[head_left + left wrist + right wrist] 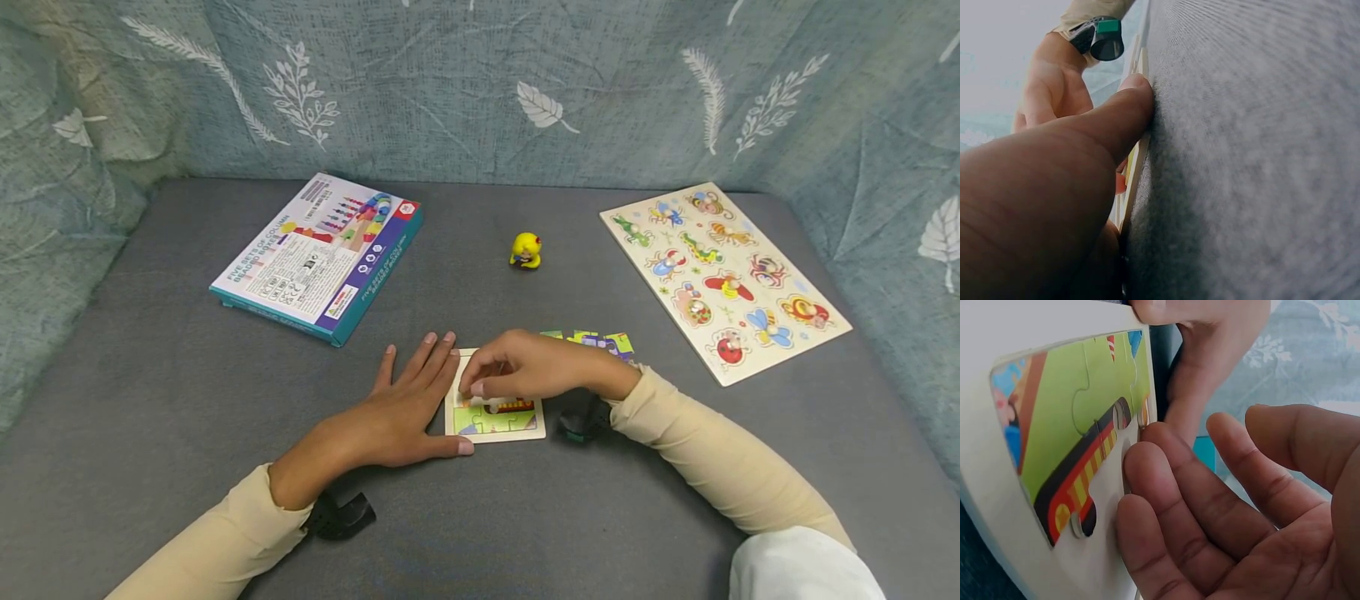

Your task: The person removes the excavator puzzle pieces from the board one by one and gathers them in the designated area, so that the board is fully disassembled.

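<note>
A small wooden jigsaw board [517, 436] lies on the table, its lower rows filled with green pieces [1060, 381] showing a red, black and yellow striped shape. The left hand [397, 417] is spread flat at the board's left side, thumb along the near edge and fingertips at the left rim. Over the board arches the right hand [536, 367], fingers bent down towards its left part. In the right wrist view its fingertips [1144, 462] rest by the bare tray surface and the edge of the fitted pieces, thumb apart, with no piece visible between them.
Loose puzzle pieces [618, 343] lie behind the right wrist, partly hidden. A yellow toy figure [526, 250] stands farther back. A beaded-toy box [318, 258] is at the back left, and a wooden insect puzzle board [720, 283] at the back right. Patterned cloth [450, 92] hangs behind.
</note>
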The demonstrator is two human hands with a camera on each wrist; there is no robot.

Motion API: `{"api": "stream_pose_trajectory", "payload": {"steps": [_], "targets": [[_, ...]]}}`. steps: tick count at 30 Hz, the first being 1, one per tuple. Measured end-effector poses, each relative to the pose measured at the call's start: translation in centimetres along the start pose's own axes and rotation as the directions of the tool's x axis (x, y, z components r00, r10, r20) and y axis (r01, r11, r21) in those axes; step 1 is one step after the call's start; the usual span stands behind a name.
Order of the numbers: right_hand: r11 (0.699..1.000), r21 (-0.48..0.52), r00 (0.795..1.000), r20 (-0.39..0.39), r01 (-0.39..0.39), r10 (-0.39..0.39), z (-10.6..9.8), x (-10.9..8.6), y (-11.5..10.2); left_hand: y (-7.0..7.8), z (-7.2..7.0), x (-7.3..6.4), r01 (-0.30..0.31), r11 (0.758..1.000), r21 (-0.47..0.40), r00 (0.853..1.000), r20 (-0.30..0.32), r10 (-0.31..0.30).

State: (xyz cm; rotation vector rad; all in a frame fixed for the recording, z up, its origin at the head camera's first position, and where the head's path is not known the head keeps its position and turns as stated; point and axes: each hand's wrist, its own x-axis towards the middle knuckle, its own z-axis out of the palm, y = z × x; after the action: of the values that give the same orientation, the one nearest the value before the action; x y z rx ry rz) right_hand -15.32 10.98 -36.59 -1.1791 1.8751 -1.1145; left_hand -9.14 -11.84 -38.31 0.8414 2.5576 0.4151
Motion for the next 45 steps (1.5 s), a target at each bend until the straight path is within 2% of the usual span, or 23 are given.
{"api": "stream_pose_trajectory", "payload": {"steps": [11,23,38,45], "targets": [[1.000,0.022,1.000,-0.004,0.007,-0.007,0.0,0.2,-0.1,-0.1,-0.1,0.0,-0.010,1.000,-0.015,1.000,0.003,0.010],[0.998,-0.056,1.000,-0.001,-0.010,0.010,0.2,0.5,-0.2,-0.1,-0.2,0.0,-0.010,1.000,-0.014,1.000,0.004,0.010],[0.998,-0.063,1.000,-0.007,-0.006,0.006,0.7,1.0,0.0,0.0,-0.1,0.0,-0.008,1.000,-0.024,1.000,-0.002,0.008],[0.995,-0.104,1.000,-0.013,-0.011,0.010,0.8,1.1,-0.1,0.0,-0.1,0.0,-0.007,0.999,-0.035,1.000,-0.006,0.007]]}}
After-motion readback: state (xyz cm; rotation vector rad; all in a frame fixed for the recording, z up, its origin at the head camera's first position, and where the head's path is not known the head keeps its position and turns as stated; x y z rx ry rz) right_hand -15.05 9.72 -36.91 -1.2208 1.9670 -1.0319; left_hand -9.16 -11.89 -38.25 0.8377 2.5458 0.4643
